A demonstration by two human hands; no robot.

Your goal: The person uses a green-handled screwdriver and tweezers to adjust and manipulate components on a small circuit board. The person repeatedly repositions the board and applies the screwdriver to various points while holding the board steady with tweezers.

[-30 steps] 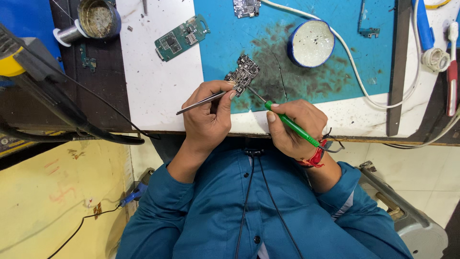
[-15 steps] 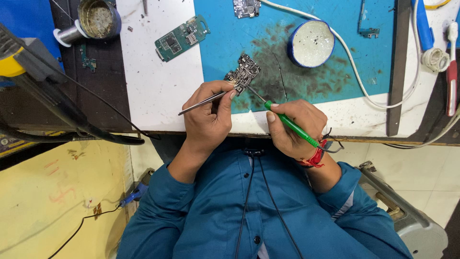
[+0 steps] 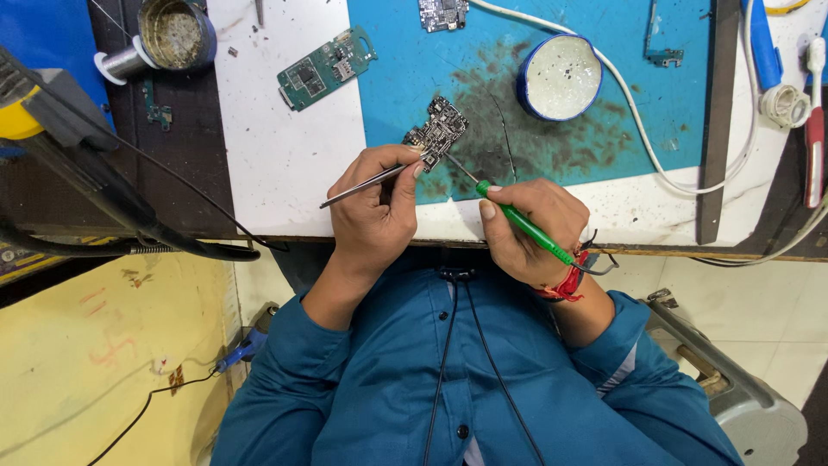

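A small dark circuit board (image 3: 438,131) lies on the scorched blue mat (image 3: 517,103) near the bench's front edge. My left hand (image 3: 375,203) grips metal tweezers (image 3: 360,185), whose tips meet the board's near corner. My right hand (image 3: 526,229) holds a green-handled soldering iron (image 3: 522,223) like a pen; its thin tip reaches the board's lower right side. A red thread band circles my right wrist.
A green circuit board (image 3: 326,67) lies on the white sheet (image 3: 276,155). A round blue tin of pale paste (image 3: 561,76) sits behind the work. A white cable (image 3: 638,112), a solder spool with a metal cup (image 3: 168,39) and a toothbrush (image 3: 815,112) lie around.
Hardly anything differs: the tweezers' free end has shifted slightly, and both hands stay at the small board.
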